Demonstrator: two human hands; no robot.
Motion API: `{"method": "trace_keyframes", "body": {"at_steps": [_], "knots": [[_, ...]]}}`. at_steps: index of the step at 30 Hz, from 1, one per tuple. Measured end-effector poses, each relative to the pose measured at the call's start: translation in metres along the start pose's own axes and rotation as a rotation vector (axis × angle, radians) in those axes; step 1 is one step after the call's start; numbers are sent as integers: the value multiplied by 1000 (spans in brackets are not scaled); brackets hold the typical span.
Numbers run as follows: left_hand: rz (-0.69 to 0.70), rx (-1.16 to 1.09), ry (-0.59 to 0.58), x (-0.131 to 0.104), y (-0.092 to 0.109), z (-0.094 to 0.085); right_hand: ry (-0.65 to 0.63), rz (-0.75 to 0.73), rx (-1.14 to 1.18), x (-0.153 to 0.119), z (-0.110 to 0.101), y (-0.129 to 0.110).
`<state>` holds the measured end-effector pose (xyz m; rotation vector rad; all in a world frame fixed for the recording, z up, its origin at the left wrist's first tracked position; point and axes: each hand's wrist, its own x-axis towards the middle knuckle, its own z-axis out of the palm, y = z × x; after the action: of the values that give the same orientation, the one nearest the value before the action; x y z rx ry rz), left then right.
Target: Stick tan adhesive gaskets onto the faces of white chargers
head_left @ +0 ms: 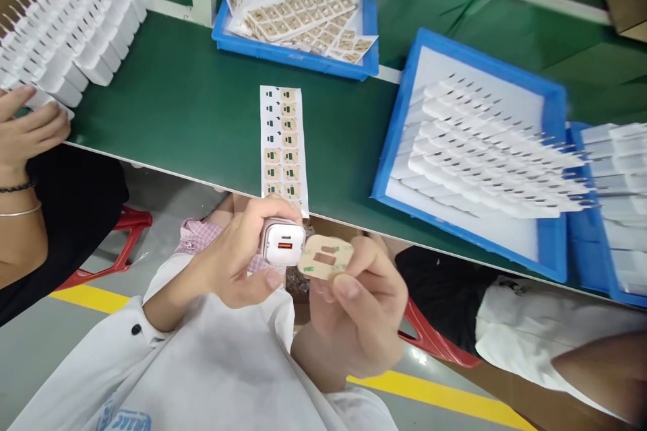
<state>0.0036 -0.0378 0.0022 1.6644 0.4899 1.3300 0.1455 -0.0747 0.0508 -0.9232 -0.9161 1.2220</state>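
Observation:
My left hand (237, 252) is wrapped round a white charger (284, 242), whose end with a red USB port and a small slot above it faces me. Between the thumb and forefinger of my right hand (371, 306) is a tan sticker (326, 257) with cut-out openings and green marks. It is held just right of the charger's port end; whether the two touch, I cannot tell. Just beyond my left hand, a sticker sheet (284, 148) lies on the green table with its near end at the edge. Some places in its left column show only white backing.
A blue tray (298, 60) of sticker sheets stands at the back. Right of it, a blue tray (548, 242) holds rows of white chargers (485, 148) with metal prongs up. More chargers (75, 27) stand at left, beside another person's hand (33, 124). Another person sits at right.

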Motion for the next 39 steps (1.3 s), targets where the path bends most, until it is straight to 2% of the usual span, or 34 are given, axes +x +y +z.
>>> {"method": "trace_keyframes", "body": {"at_steps": [6, 14, 24, 39], "knots": [[35, -74, 37, 1, 2, 8, -60, 108, 70, -8, 2, 9], [29, -91, 88, -1, 2, 12, -77, 113, 92, -14, 2, 14], [72, -79, 53, 3, 5, 10, -46, 135, 49, -14, 1, 12], [21, -91, 35, 1, 8, 10, -71, 138, 131, -13, 1, 13]]}}
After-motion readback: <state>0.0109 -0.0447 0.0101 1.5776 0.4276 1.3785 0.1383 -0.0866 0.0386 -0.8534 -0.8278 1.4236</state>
